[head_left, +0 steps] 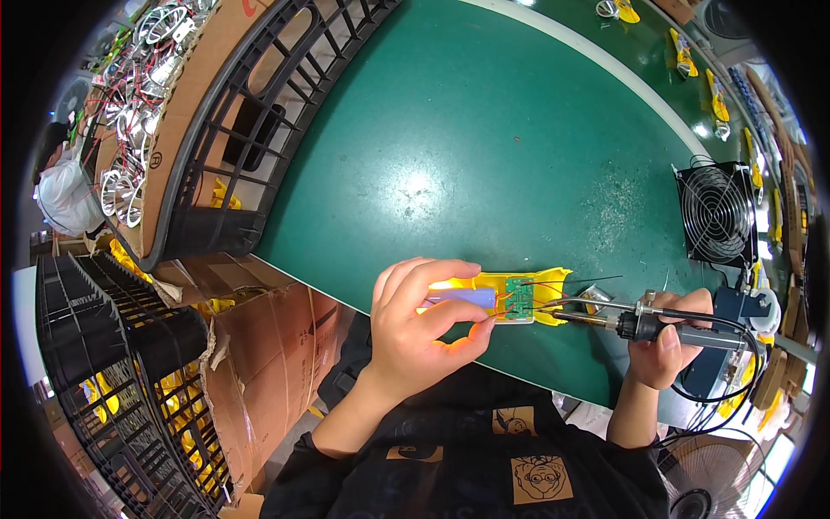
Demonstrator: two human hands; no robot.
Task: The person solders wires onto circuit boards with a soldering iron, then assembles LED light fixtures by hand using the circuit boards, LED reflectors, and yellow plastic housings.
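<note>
My left hand (411, 324) is closed around the left end of a yellow plastic housing (553, 278) lying near the table's front edge. Inside the housing sit a blue-purple cylindrical battery (471, 297) and a green circuit board (519, 292), with thin red and black wires running from the board. My right hand (666, 350) grips a soldering iron (635, 325) with a thin metal guide tube alongside. The iron's tip points left and reaches the board's right side; whether it touches is too small to tell. A small silvery part (595, 299) lies just behind the iron.
A black fan (716, 212) and a blue box (726, 307) with cables stand at the right. Black crates (212, 229) and cardboard boxes (268, 372) line the left, with silver reflectors (143, 95) above. More yellow parts (718, 99) lie beyond the green table's (415, 130) pale rail.
</note>
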